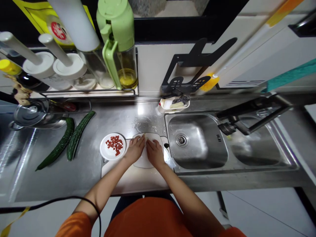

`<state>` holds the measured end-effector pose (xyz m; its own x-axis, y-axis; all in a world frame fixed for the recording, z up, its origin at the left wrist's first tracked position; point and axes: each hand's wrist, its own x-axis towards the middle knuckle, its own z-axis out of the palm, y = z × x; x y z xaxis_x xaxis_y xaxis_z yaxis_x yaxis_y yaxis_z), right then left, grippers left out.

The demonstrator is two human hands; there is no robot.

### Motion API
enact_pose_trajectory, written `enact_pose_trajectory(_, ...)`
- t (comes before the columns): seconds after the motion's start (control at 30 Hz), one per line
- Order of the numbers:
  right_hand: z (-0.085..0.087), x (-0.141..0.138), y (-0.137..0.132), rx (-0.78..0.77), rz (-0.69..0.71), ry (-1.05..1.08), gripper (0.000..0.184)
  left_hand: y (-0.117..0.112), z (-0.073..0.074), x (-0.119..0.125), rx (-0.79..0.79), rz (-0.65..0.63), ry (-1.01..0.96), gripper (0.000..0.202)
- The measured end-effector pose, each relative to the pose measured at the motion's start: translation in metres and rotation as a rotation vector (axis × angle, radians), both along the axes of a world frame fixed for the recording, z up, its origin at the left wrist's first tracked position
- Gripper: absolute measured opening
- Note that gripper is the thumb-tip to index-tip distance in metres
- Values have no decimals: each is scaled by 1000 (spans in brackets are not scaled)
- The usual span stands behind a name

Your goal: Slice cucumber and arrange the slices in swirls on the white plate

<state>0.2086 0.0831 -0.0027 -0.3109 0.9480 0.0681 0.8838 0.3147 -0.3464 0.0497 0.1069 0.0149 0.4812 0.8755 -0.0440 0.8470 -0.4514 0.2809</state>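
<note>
My left hand (136, 148) and my right hand (155, 153) are close together over a small pale board (144, 162) with rounded corners. Both are palm down, with bent fingers pressed together and fingertips nearly meeting. A small tan bit shows at the left fingertips; what either hand grips is too small to make out. Beneath the pale board is a larger cutting board (138, 182). To the left of my left hand, a white plate (104, 152) bears chopped red pieces (115, 144). A knife blade (169, 159) seems to lie right of my right hand.
Two green cucumbers (80, 135) lie on the steel counter (86, 177) at left, near a metal pot lid (29, 115). A double sink (197, 141) with a dark faucet (243, 113) is on the right. Behind stand an oil bottle (120, 42), jars and a small white dish (184, 108).
</note>
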Motion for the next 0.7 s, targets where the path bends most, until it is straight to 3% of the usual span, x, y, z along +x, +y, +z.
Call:
enact_pose_trajectory(0.17, 8, 3, -7, 34, -17, 81, 33, -10, 23, -31, 103, 179, -204, 36)
enact_pose_trajectory(0.3, 13, 8, -21, 37, -6, 134, 32, -42, 36, -62, 162, 412, -376, 28)
enact_pose_trajectory(0.4, 17, 11, -33, 30, 3, 166, 31, -75, 31, -73, 78, 593, -379, 26)
enact_pose_trajectory(0.5, 20, 12, -44, 7, 18, 179, 30, -99, 18, -70, -39, 626, -362, 26)
enact_pose_trajectory(0.7, 21, 10, -57, -3, 64, 192, 29, -100, -1, -50, -124, 634, -275, 29)
